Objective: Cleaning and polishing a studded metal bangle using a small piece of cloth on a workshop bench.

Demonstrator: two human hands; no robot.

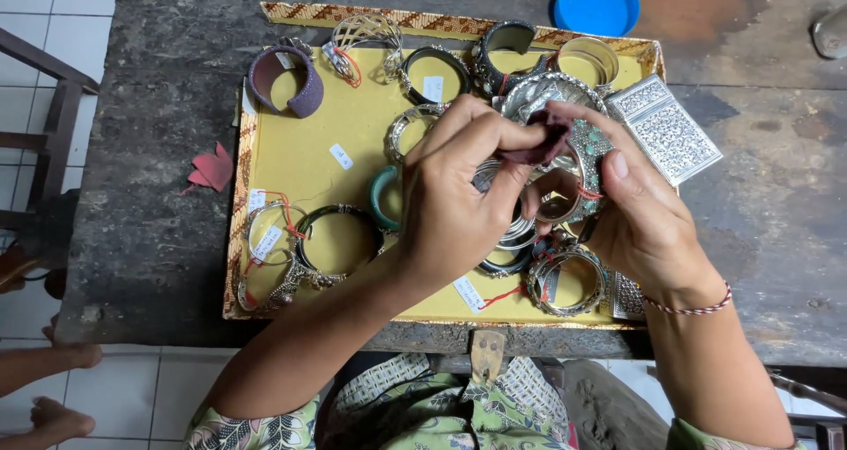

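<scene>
Head view: right hand [640, 216] grips a silver cuff [578, 146], opening toward the person; left hand [459, 194] pinches a maroon cloth [540, 146].

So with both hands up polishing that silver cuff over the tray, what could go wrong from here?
1. The silver cuff is pinched only at its edge by the right hand; if it slips it might drop onto the bracelets crowded in the yellow tray and dent or scratch.
2. The dark red cloth in the left hand could snag the cuff's turquoise stones.
3. The red tag string may catch while rubbing.
</scene>
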